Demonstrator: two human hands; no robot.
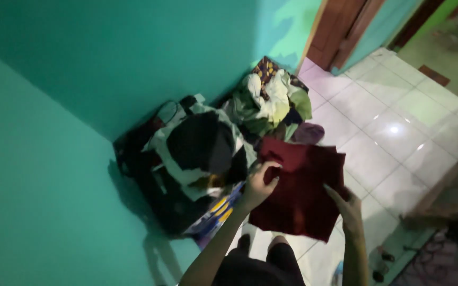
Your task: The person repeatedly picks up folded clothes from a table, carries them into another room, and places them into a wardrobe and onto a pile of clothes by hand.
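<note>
A dark red cloth hangs spread in front of me, above the white tiled floor. My left hand grips its upper left edge with the fingers closed on the fabric. My right hand holds the cloth's right side, fingers pressed against it. Just left of the cloth lies a pile of clothes in black, white and green, heaped in the corner of the teal walls. My dark shorts and knees show at the bottom.
More crumpled clothes in green, white and patterned fabric lie farther back by the wall. A wooden door frame stands at the top. White floor tiles stretch to the right. Dark objects sit at the lower right.
</note>
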